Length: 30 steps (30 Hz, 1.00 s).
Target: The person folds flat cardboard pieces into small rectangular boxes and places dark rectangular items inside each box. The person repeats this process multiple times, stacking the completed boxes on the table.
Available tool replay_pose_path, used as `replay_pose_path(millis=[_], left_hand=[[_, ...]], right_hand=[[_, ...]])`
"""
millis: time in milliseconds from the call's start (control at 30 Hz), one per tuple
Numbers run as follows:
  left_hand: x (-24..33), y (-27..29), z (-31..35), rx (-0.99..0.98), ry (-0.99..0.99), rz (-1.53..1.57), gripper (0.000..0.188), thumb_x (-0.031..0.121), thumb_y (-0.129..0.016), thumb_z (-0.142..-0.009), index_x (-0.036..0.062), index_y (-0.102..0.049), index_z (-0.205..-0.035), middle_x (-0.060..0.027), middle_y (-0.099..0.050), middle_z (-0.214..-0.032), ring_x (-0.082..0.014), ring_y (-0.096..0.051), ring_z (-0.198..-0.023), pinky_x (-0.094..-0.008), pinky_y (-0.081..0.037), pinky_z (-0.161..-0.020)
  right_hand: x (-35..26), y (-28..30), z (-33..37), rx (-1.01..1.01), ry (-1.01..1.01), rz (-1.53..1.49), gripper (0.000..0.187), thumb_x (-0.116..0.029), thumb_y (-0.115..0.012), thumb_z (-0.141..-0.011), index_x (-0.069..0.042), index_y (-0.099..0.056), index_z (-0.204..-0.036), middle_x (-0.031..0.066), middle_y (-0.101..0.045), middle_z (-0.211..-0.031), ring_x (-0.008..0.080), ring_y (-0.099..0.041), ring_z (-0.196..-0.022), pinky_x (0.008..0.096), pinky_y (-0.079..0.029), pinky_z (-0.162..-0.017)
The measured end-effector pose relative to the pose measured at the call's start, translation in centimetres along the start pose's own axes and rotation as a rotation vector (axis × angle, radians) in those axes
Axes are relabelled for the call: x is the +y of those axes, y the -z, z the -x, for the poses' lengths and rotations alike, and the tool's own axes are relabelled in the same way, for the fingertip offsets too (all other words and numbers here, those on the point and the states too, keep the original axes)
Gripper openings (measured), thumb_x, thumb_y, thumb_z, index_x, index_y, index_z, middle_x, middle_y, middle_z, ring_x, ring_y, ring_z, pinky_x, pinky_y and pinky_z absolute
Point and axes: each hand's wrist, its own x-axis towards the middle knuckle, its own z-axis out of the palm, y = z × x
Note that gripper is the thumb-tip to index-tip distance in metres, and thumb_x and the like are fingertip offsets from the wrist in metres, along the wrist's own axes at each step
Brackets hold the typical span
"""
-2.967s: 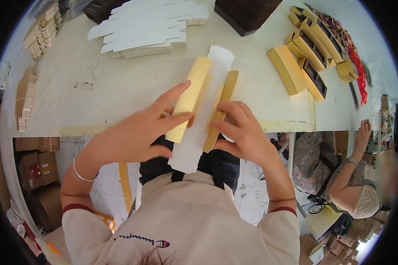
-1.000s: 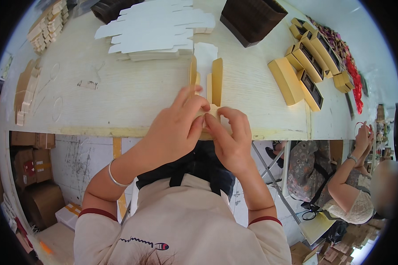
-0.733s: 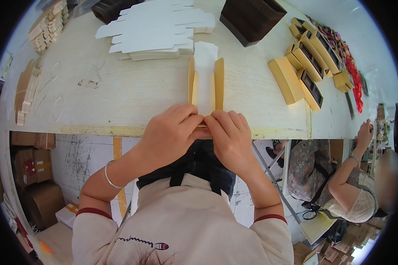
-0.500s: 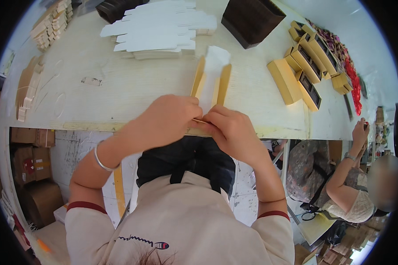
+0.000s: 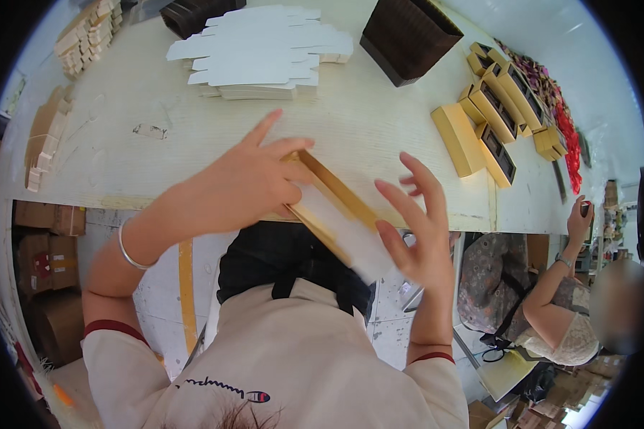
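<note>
A partly folded cardboard box (image 5: 340,191), gold outside and white inside, lies slanted across the table's front edge, its open end pointing down and right past that edge. My left hand (image 5: 254,179) grips its upper-left end, thumb and some fingers pinching the end wall, index finger stretched out. My right hand (image 5: 422,239) is open beside the box's lower-right end, fingers spread and holding nothing. Whether its thumb brushes the box I cannot tell.
A stack of flat white box blanks (image 5: 257,53) lies at the back, next to a dark brown bin (image 5: 408,43). Gold boxes (image 5: 456,143) stand at the right, near red ribbon (image 5: 572,164). Card strips (image 5: 46,139) lie left. A co-worker's hand (image 5: 579,214) is at far right.
The box has swung round from pointing away over the table to pointing toward me and right. My right hand has let go and moved right; my left hand keeps hold.
</note>
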Motion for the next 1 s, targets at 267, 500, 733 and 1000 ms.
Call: replay_pose_path(millis=[267, 500, 733, 1000], left_hand=[[2.7, -0.5, 0.5, 0.098, 0.072, -0.148, 0.036, 0.005, -0.065, -0.071, 0.0133, -0.064, -0.106, -0.0072, -0.051, -0.127, -0.0244, -0.050, -0.111, -0.0441, -0.038, -0.099], [3.4, -2.6, 3.2, 0.109, 0.048, 0.271, 0.037, 0.018, -0.080, -0.063, 0.0112, -0.064, -0.096, -0.0058, -0.054, -0.122, -0.0263, -0.055, -0.098, -0.0385, -0.048, -0.083], [1.0, -4.0, 1.0, 0.245, 0.173, 0.389, 0.018, 0.012, -0.079, -0.066, 0.0086, -0.064, -0.075, -0.0015, -0.059, -0.098, -0.0225, -0.055, -0.092, -0.0334, -0.047, -0.074], [4.0, -4.6, -0.8, 0.391, 0.402, 0.512, 0.038, -0.001, -0.069, -0.075, 0.0077, -0.056, -0.110, -0.0058, -0.058, -0.082, -0.0205, -0.058, -0.062, -0.0297, -0.048, -0.055]], right_hand=[[1.8, -2.5, 0.9, -0.224, 0.206, 0.072, 0.048, -0.001, -0.069, -0.070, -0.008, -0.062, -0.117, 0.0076, -0.055, -0.095, 0.0261, -0.055, -0.090, 0.0374, -0.044, -0.080], [1.2, -2.2, 0.7, -0.361, 0.303, -0.069, 0.049, -0.010, -0.075, -0.065, -0.013, -0.066, -0.113, 0.0077, -0.055, -0.097, 0.0267, -0.054, -0.089, 0.0366, -0.043, -0.077], [2.6, -4.1, -1.8, -0.225, 0.114, -0.206, 0.021, -0.009, -0.076, -0.063, -0.007, -0.059, -0.075, 0.0073, -0.046, -0.081, 0.0269, -0.048, -0.076, 0.0352, -0.038, -0.067], [0.7, -5.3, -2.0, -0.212, -0.007, -0.135, 0.016, 0.001, -0.065, -0.073, -0.003, -0.055, -0.084, 0.0115, -0.050, -0.083, 0.0308, -0.051, -0.080, 0.0384, -0.042, -0.070]])
